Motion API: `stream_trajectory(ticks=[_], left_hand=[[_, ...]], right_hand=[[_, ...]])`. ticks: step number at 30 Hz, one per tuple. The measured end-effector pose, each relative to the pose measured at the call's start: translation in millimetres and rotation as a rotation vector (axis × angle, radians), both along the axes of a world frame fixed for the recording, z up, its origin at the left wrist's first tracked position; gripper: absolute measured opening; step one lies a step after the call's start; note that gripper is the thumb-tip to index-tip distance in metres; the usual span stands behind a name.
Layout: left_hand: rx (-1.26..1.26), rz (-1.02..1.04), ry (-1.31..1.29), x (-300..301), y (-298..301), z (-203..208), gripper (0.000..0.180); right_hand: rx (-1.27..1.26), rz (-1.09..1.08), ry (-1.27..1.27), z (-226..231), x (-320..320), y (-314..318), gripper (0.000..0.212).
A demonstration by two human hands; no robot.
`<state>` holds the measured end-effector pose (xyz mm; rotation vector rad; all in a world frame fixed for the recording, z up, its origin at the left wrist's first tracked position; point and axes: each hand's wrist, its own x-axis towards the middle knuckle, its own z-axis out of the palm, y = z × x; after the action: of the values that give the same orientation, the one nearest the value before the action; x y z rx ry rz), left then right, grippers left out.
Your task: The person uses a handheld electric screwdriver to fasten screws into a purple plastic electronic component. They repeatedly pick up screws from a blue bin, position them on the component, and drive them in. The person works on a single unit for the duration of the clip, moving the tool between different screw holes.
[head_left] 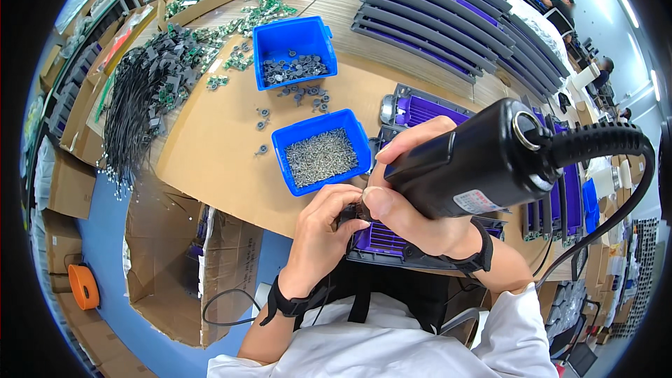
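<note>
My right hand (pixel 420 220) grips a thick black electric screwdriver (pixel 455 168), whose ribbed cable leaves its back end at the right. Close beside the tool's front end, my left hand (pixel 316 231) has thumb and fingers pinched together; what they hold is hidden. Beneath both hands lies a purple-and-black slatted panel (pixel 383 239) at the table edge. Just beyond my left hand, a blue bin (pixel 297 128) contains many small metal screws (pixel 323 157). Another blue bin (pixel 288 33) farther back holds grey round parts (pixel 297 68), with several more scattered around it.
Black cables with connectors (pixel 136 105) and green circuit boards (pixel 269 10) are heaped at the left. Long grey-and-purple panels (pixel 427 21) are stacked at the back right. An open cardboard box (pixel 157 273) stands below the table on the left. People sit far right.
</note>
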<state>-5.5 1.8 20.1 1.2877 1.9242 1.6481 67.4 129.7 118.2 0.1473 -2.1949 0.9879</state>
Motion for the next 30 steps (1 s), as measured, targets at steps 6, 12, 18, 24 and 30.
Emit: stream_trajectory(ticks=[6, 12, 18, 24, 30], left_hand=[[0.014, 0.013, -0.022, 0.3, 1.1, -3.0, 0.037], [-0.042, 0.0, -0.087, 1.2, -0.4, -1.7, 0.036], [-0.045, -0.039, -0.13, -0.6, -1.8, -2.0, 0.03], [-0.019, -0.018, -0.159, 1.8, -0.9, -3.4, 0.028], [-0.053, -0.049, -0.035, 2.4, 3.0, -4.8, 0.038]], right_hand=[[0.046, 0.023, 0.026, -0.9, -3.9, 6.0, 0.031], [-0.259, 0.152, -0.043, -7.4, -6.9, 11.0, 0.029], [-0.248, 0.26, -0.069, -6.6, -12.3, 11.7, 0.026], [-0.318, 0.248, -0.068, -5.9, -8.1, 5.5, 0.031], [-0.297, 0.256, 0.032, 0.5, 7.5, 8.6, 0.036]])
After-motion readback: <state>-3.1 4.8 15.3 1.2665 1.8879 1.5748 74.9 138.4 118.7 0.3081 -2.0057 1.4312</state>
